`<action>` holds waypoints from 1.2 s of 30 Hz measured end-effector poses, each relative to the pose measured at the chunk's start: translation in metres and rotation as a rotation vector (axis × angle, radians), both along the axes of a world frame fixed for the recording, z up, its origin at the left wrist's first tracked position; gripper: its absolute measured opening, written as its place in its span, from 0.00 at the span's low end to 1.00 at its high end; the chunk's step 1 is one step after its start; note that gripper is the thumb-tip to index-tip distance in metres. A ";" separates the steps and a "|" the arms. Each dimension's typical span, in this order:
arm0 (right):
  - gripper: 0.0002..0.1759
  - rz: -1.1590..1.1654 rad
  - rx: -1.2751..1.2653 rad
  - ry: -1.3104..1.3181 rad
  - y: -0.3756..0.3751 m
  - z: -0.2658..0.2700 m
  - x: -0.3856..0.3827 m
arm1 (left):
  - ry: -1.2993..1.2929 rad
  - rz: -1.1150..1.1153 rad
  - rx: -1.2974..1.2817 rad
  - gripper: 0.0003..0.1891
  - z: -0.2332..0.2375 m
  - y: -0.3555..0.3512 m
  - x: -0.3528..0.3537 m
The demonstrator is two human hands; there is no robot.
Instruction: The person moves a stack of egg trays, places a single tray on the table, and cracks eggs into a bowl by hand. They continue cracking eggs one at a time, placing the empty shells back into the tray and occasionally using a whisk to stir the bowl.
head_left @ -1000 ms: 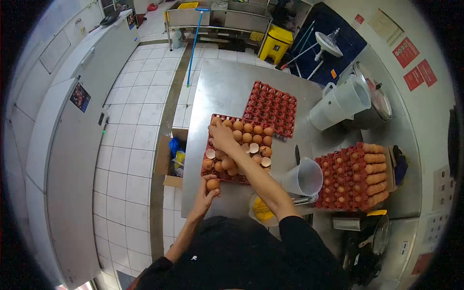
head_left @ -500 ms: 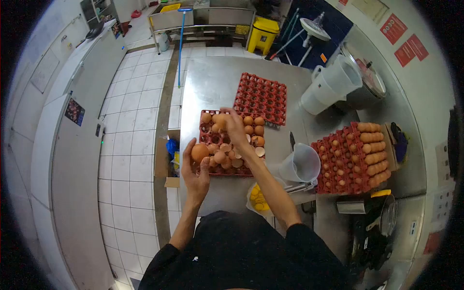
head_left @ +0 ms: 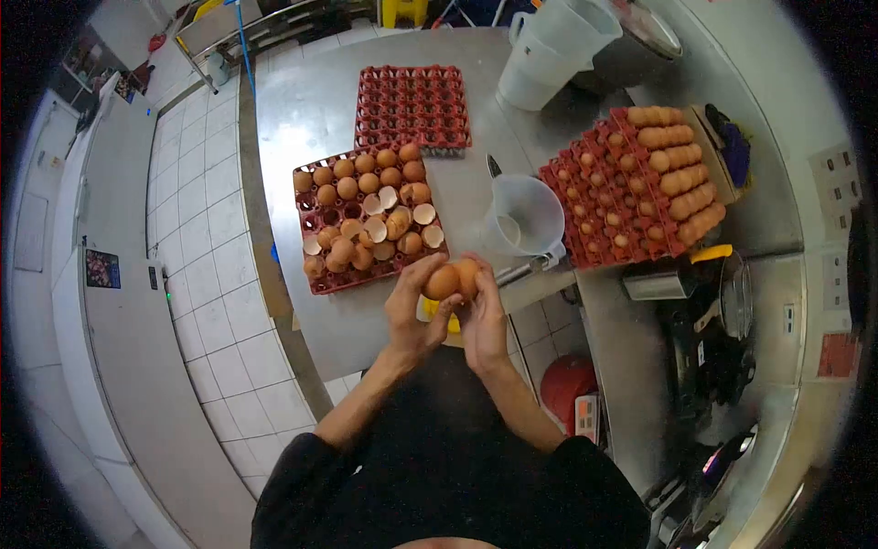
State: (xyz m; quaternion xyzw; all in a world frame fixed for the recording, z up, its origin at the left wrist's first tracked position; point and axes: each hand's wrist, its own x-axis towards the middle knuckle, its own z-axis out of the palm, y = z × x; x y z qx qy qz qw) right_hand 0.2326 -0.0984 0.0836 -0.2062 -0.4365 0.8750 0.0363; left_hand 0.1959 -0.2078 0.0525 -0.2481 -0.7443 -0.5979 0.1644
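My left hand (head_left: 408,313) is closed on a brown egg (head_left: 441,283), and my right hand (head_left: 486,322) is closed on a second brown egg (head_left: 467,275). The two eggs sit side by side, right against each other, at the near edge of the table. Beneath my hands, yellow yolks (head_left: 452,323) show in part; their container is mostly hidden. Ahead to the left lies a red egg tray (head_left: 308,220), with whole brown eggs along its far rows and broken, hollow shells (head_left: 375,229) heaped over its near part.
A second red tray (head_left: 412,105), its cups bare, lies beyond the first. To the right stand a clear plastic jug (head_left: 526,215), a knife (head_left: 494,166) and stacked trays of eggs (head_left: 631,188). A taller white jug (head_left: 558,55) stands at the back. Steel table (head_left: 315,334) surrounds the trays.
My right hand has come back from the tray with an egg. Both hands have met over the yolks, the left moving right. The head view has shifted and turned.
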 end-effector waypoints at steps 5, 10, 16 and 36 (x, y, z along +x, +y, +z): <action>0.21 0.010 0.058 -0.009 0.017 -0.016 0.001 | -0.113 -0.063 0.080 0.26 -0.015 0.008 0.004; 0.23 0.149 0.032 -0.087 0.046 -0.030 0.009 | -0.539 -0.237 -0.075 0.25 0.011 -0.002 -0.005; 0.27 0.464 0.429 -0.033 0.070 -0.034 0.007 | -0.323 -0.474 -0.263 0.22 -0.003 -0.011 -0.027; 0.33 0.456 1.342 0.130 0.071 -0.022 0.015 | -0.250 -0.480 -0.331 0.22 -0.020 -0.011 -0.044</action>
